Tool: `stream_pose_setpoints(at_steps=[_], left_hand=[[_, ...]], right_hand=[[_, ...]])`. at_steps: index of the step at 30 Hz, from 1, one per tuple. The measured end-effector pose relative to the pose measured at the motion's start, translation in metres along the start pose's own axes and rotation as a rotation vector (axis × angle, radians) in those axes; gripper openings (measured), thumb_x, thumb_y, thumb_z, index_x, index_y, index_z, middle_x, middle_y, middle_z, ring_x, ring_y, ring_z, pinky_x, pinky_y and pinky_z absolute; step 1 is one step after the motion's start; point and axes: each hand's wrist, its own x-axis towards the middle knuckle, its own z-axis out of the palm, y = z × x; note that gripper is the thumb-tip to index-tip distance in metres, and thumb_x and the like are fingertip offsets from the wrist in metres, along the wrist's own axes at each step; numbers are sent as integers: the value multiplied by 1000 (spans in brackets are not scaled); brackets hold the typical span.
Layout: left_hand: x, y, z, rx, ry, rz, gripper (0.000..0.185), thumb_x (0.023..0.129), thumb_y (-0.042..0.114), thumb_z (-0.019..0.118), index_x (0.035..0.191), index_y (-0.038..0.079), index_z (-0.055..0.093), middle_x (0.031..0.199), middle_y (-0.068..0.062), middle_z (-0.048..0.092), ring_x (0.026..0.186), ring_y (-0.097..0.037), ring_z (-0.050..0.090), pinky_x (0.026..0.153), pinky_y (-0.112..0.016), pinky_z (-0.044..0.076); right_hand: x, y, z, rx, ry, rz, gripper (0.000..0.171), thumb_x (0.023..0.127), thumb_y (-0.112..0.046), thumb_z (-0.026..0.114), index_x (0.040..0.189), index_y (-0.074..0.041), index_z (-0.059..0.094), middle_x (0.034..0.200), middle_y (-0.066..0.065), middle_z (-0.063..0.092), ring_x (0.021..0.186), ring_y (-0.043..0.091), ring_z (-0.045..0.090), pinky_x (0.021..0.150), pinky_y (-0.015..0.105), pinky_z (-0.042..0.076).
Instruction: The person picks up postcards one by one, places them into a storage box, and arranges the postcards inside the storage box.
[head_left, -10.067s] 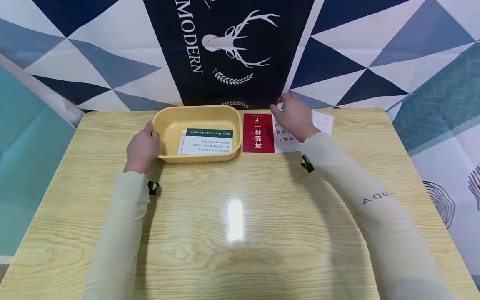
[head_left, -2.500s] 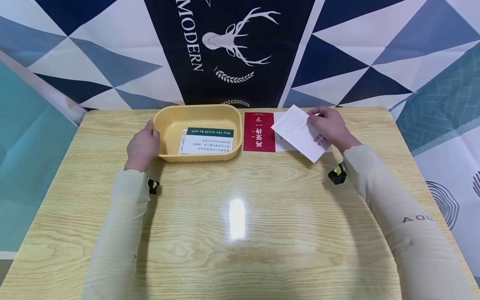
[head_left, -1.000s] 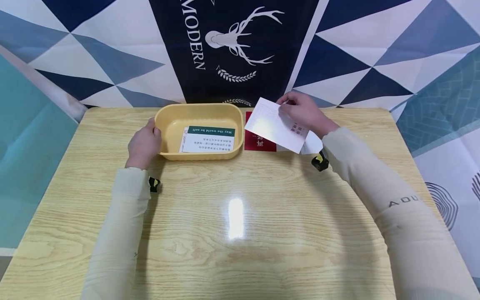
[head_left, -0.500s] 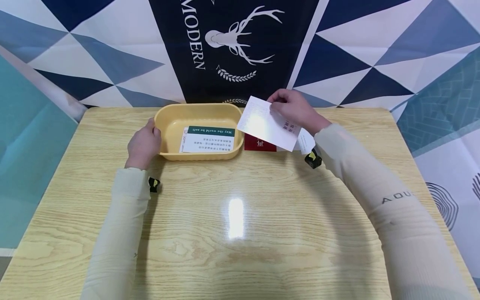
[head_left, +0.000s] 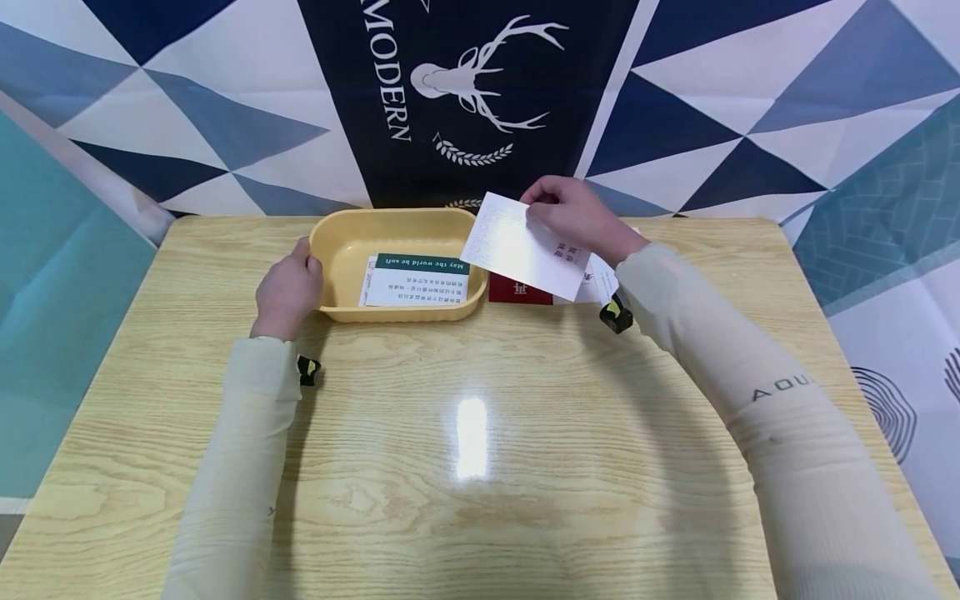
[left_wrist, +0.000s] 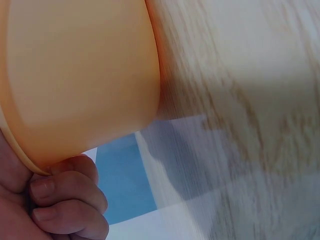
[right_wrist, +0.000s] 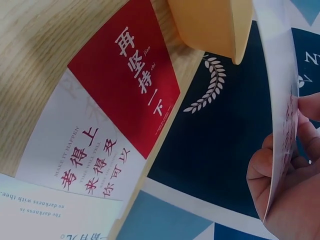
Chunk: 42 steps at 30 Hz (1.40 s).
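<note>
My left hand (head_left: 288, 287) grips the left end of a yellow plastic basin (head_left: 401, 314); in the left wrist view its fingers (left_wrist: 70, 215) curl at the basin's rim. A card with a green band (head_left: 420, 283) lies inside the basin, over another card mostly hidden. My right hand (head_left: 581, 218) pinches a white printed card (head_left: 517, 250) by its far edge, tilted in the air. That card's left corner overlaps the basin's right rim in the head view. Beneath it on the table lies a red and white card (right_wrist: 125, 80), partly covered by a pale card (right_wrist: 50, 212).
The wooden table (head_left: 390, 467) ends at the back against a patterned wall cloth (head_left: 480, 100) with a deer head. A small black and yellow device (head_left: 617, 315) sits at the right wrist, another (head_left: 308, 370) at the left.
My right hand first reached over the cards on the table, then lifted the white card and carried it left toward the basin. The left hand has stayed on the basin.
</note>
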Motion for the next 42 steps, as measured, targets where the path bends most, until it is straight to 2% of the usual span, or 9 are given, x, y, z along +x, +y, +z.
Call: stream_pose_setpoints(at_steps=[9, 16, 27, 33, 42], left_hand=[[1, 0, 0, 1, 4, 11, 52, 100, 25, 19, 149, 8, 23, 118, -31, 56, 95, -45, 58, 73, -54, 45], [2, 1, 0, 6, -6, 6, 53, 100, 26, 19, 150, 8, 20, 125, -31, 52, 100, -46, 56, 77, -55, 44], [2, 0, 1, 10, -7, -3, 53, 100, 27, 18, 150, 10, 19, 125, -30, 52, 98, -44, 57, 76, -54, 45], [1, -2, 1, 4, 3, 1, 53, 100, 26, 20, 150, 9, 20, 121, -30, 55, 91, -41, 58, 70, -51, 45], [-1, -1, 1, -9, 11, 5, 52, 100, 26, 21, 150, 9, 22, 116, -30, 57, 85, -39, 57, 65, -48, 44]], right_hand=[[4, -7, 3, -27, -23, -16, 26, 94, -25, 45, 112, -15, 60, 111, 4, 54, 98, 21, 46, 85, 30, 37], [6, -14, 4, -26, -49, -72, 26, 94, -25, 45, 112, -14, 60, 109, 4, 55, 95, 20, 47, 82, 29, 39], [14, -29, 14, -46, -87, -92, 24, 91, -21, 45, 110, -16, 60, 106, 3, 54, 94, 19, 48, 82, 29, 39], [17, -35, 18, -71, -107, -129, 24, 91, -19, 45, 108, -15, 61, 103, 3, 53, 94, 18, 47, 83, 28, 37], [20, -41, 25, -85, -150, -156, 25, 93, -21, 45, 110, -16, 61, 109, 2, 53, 99, 18, 46, 88, 30, 37]])
